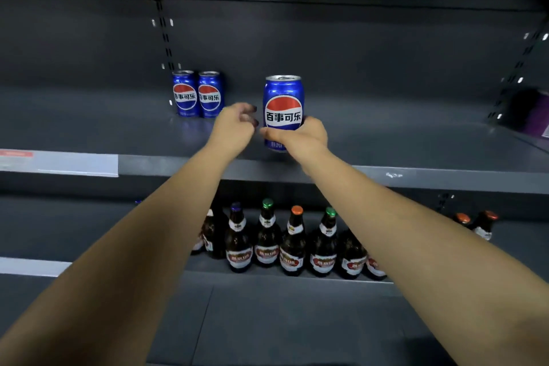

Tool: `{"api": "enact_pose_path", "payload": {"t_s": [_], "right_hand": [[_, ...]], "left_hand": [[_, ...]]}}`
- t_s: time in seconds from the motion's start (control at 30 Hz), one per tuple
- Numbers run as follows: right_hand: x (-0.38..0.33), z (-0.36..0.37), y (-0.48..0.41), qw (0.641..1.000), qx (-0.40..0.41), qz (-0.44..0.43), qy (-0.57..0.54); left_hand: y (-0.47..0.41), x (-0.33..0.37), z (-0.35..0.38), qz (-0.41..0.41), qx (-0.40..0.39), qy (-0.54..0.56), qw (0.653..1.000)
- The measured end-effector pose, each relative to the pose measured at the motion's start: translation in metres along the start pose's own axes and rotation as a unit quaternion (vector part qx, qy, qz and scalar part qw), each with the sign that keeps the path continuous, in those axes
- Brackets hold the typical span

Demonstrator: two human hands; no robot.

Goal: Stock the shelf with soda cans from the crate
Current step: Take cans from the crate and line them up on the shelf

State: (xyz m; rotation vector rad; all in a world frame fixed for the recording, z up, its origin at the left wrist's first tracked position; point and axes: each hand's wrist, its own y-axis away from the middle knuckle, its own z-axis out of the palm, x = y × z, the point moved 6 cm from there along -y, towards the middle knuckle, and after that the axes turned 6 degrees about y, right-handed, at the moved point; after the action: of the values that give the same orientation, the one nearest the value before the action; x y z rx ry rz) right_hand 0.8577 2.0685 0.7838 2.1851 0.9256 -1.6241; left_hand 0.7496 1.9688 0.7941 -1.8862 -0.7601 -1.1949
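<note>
Across the middle of the view runs a dark grey shelf (pixel 401 142), its back wall slotted with upright rails. Below it sits a lower shelf (pixel 89 229) carrying a row of brown glass bottles (pixel 294 244) with green, orange and purple caps, standing upright along its front edge. Two more bottles stand near its right end.

Both bare forearms reach up over the front edge of the upper shelf. The right hand (pixel 300 137) grasps the lower half of a blue soda can (pixel 283 98), fingers and thumb wrapped round it from the front. The can is upright, label facing out, near the shelf's front edge. Whether its base touches the shelf cannot be told. The left hand (pixel 234 128) hangs just beside the can on its left, fingers loosely curled and holding nothing, apart from the can.

Toward the back of the shelf, left of both hands, two matching cans (pixel 197 94) stand upright side by side, touching or nearly so. A pale price strip (pixel 59 162) covers the left end of the front edge.
</note>
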Motion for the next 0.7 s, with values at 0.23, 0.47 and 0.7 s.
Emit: {"api": "enact_pose_path", "payload": {"t_s": [0.23, 0.47, 0.7], "right_hand": [[-0.014, 0.051, -0.073, 0.999, 0.031, 0.024, -0.026], [-0.002, 0.104, -0.118, 0.995, 0.038, 0.083, 0.043], [0.008, 0.14, -0.151, 0.993, 0.052, 0.087, 0.053]], "left_hand": [[-0.078, -0.037, -0.015, -0.018, 0.012, -0.065, 0.998], [-0.128, -0.071, -0.026, -0.068, -0.023, -0.106, 0.992], [-0.157, -0.106, -0.032, -0.086, -0.019, -0.085, 0.992]]}}
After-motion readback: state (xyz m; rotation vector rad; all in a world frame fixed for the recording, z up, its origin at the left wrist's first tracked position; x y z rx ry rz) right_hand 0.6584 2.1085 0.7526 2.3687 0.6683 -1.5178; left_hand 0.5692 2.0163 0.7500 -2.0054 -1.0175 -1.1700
